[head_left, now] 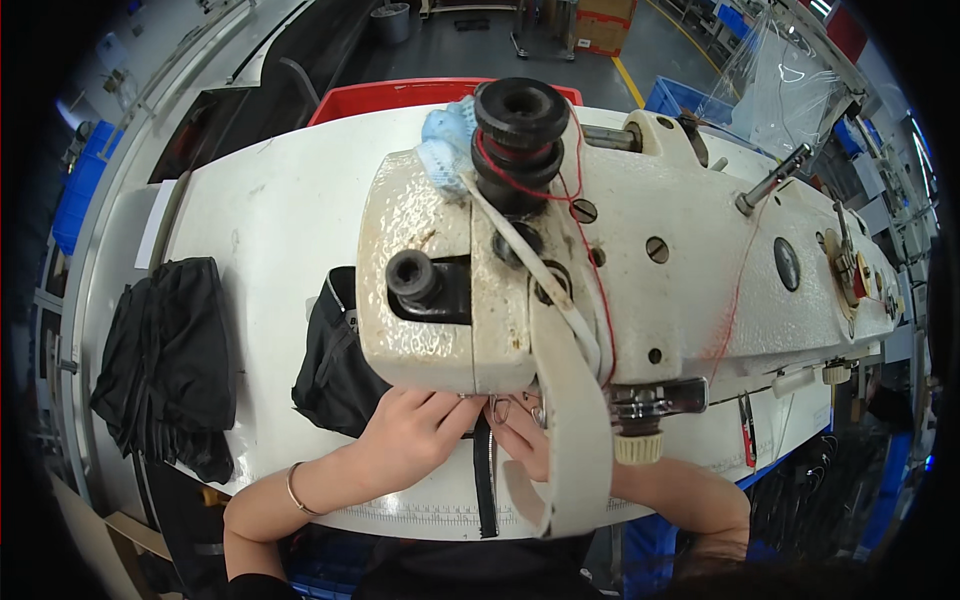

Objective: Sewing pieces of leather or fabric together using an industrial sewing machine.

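Observation:
Under the head of a white sewing machine (420, 330), my left hand (410, 440) is closed, its bent fingertips pinching the upper end of a black zipper (485, 480). The zipper's free end hangs toward me over the table's front edge. Just right of it is my right hand (525, 445), fingers drawn together close to the needle area; the machine head hides part of them and whatever they grip. Beyond my left hand lies a black fabric pouch (335, 370), partly covered by the machine. The needle itself is hard to make out.
A stack of black fabric pieces (165, 365) lies at the table's left. Red-handled snips (748, 430) rest on the right. Red thread (580, 225) runs down the machine from a black knob. Behind the table stands a red bin (400, 95); a ruler strip (400, 518) follows the front edge.

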